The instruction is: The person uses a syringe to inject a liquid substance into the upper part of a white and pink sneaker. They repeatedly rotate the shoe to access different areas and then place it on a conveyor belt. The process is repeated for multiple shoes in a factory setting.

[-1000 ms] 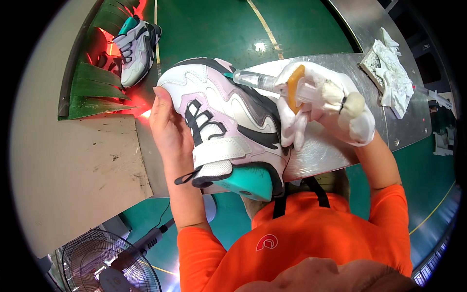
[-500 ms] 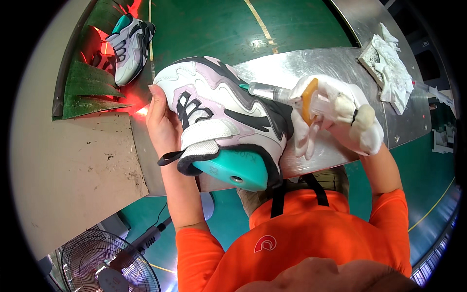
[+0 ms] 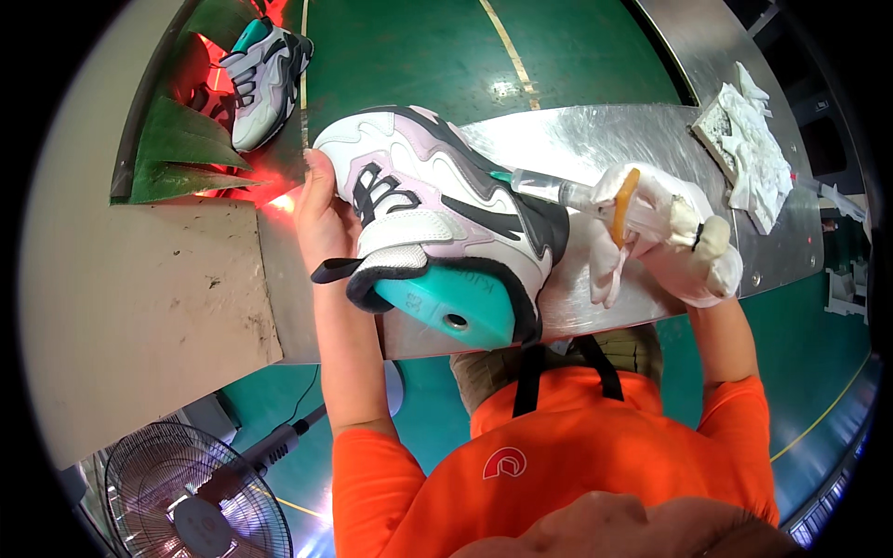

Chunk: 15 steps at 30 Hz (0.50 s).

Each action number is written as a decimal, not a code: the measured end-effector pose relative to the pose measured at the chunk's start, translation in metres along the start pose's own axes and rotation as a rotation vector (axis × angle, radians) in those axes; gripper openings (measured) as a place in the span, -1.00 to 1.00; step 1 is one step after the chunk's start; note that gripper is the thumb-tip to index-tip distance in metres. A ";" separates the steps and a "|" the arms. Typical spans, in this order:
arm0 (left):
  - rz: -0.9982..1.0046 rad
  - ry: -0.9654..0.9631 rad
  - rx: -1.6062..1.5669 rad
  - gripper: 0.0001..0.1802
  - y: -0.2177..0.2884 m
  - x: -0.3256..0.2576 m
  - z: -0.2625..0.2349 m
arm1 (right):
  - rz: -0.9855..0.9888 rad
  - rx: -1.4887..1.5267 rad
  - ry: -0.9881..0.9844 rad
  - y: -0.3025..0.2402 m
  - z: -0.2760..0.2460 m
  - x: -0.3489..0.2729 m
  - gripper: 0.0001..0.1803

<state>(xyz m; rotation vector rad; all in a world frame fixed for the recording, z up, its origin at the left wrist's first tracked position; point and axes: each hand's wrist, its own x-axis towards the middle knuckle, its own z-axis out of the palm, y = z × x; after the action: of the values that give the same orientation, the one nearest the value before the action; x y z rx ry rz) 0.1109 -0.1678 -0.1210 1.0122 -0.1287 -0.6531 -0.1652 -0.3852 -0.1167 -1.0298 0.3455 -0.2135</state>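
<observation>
My bare left hand [image 3: 326, 209] grips the toe end of a white, lilac and black sneaker [image 3: 409, 172]. The shoe lies tilted on its side, its sole edge facing away from me. Inside its opening sits a teal shoe last [image 3: 451, 307] with a round hole. My right hand [image 3: 665, 232], in a white glove, is closed around a clear syringe [image 3: 558, 189] with an amber flange. The syringe's green tip points left and meets the sneaker's edge where upper and sole join; whether anything flows out cannot be seen.
A matching sneaker [image 3: 265, 88] rests on the green belt [image 3: 400, 56] at far left, beside a flapped opening [image 3: 181, 153] glowing red. White crumpled cloths [image 3: 753, 153] lie on a block on the right of the metal table [image 3: 642, 130]. A fan [image 3: 200, 511] stands lower left.
The syringe tip has slid rightward along the sneaker's sole edge, toward the heel. My left hand keeps its hold on the toe. The whole view has shifted slightly.
</observation>
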 end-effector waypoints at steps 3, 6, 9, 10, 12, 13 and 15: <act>0.028 -0.020 -0.031 -0.50 0.000 -0.002 0.002 | -0.094 0.165 -0.242 -0.004 0.007 0.002 0.04; 0.071 -0.011 0.044 -0.57 0.005 0.001 0.005 | -0.156 0.177 -0.345 -0.018 0.013 0.004 0.11; 0.253 0.025 0.099 -0.65 0.005 -0.015 0.038 | -0.273 0.240 -0.334 -0.024 0.010 0.000 0.09; 0.316 -0.057 0.078 -0.68 0.006 -0.017 0.049 | -0.338 0.244 -0.290 -0.025 0.005 -0.004 0.06; 0.438 -0.107 0.210 -0.66 0.007 -0.029 0.085 | -0.475 0.188 -0.141 -0.030 -0.006 -0.014 0.01; 0.498 -0.132 0.282 -0.63 0.010 -0.040 0.106 | -0.510 0.126 -0.068 -0.039 -0.007 -0.019 -0.02; 0.491 -0.220 0.367 -0.41 0.010 -0.057 0.138 | -0.564 -0.050 0.031 -0.058 -0.014 -0.028 -0.07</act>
<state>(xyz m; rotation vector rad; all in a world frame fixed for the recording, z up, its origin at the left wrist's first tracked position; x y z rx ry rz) 0.0150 -0.2349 -0.0269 1.2001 -0.6879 -0.2899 -0.1972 -0.4157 -0.0682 -1.1576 0.0795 -0.7309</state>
